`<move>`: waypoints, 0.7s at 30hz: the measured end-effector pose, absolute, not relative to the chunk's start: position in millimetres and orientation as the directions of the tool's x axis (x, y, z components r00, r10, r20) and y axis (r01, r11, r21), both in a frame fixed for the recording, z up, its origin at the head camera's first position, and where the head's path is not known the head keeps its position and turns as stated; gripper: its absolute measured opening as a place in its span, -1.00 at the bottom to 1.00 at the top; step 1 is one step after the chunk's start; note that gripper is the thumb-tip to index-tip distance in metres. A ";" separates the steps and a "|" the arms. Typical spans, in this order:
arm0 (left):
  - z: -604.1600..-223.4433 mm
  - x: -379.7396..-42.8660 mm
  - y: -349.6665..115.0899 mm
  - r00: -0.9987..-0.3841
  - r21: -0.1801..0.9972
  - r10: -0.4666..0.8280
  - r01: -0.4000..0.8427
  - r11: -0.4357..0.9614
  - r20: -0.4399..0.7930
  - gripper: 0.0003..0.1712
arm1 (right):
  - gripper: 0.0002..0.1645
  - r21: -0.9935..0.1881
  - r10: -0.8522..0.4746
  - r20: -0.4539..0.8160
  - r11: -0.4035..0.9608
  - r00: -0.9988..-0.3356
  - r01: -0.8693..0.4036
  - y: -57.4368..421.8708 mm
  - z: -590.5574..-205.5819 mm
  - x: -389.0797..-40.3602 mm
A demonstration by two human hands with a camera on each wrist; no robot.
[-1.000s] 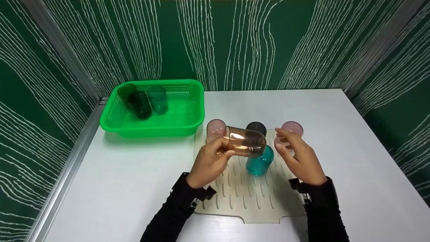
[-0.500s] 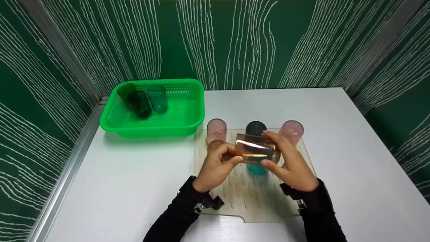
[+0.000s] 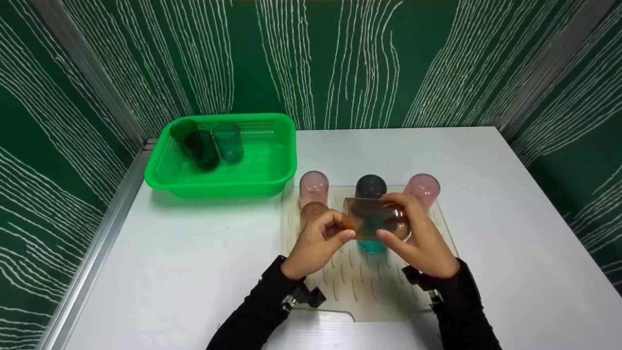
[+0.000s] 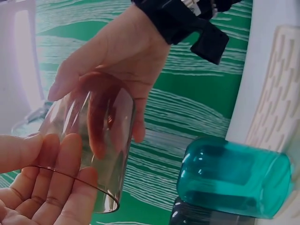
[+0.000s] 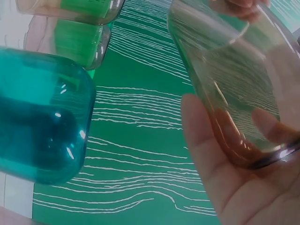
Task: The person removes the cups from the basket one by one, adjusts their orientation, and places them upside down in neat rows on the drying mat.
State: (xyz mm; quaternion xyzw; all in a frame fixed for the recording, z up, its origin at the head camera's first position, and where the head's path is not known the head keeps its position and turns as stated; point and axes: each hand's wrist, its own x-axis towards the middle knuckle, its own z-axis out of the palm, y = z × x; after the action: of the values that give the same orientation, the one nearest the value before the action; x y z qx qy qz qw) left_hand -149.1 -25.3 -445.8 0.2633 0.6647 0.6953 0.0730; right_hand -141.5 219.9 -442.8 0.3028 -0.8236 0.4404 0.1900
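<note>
Beige ribbed drying mat [image 3: 369,287]: bears five inverted cups. Amber tumbler [image 3: 374,218]: held sideways above the teal cup [image 3: 371,245], now gripped by right hand [image 3: 420,238] too; left hand [image 3: 318,240] pinches its rim. Handover apparently underway.

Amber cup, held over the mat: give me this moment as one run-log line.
amber cup: on its side above drying mat | left hand: pinches open rim | right hand: grips base end | teal cup: upside down beneath
</note>
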 end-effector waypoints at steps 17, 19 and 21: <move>-444.5 -144.0 -26.2 -0.830 0.962 0.486 0.234 -0.141 0.274 -0.78 | -0.20 -0.589 -0.310 0.652 0.368 -0.692 -0.720 218.7 -442.6 -143.0; -441.4 -143.5 -28.3 -0.836 0.964 0.480 0.238 -0.120 0.266 -0.72 | -0.20 -0.587 -0.307 0.652 0.374 -0.693 -0.718 221.2 -440.3 -142.7; -437.5 -143.2 -32.0 -0.842 0.964 0.470 0.245 -0.106 0.265 -0.65 | -0.19 -0.586 -0.296 0.653 0.387 -0.698 -0.712 225.5 -438.1 -141.2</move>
State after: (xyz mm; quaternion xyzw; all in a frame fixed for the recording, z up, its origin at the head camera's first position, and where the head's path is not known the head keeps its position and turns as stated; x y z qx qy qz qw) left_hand -143.2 -32.0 -437.5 0.2691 0.6636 0.6933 0.0812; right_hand -141.2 225.5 -438.1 0.3147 -0.8007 0.4556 0.2284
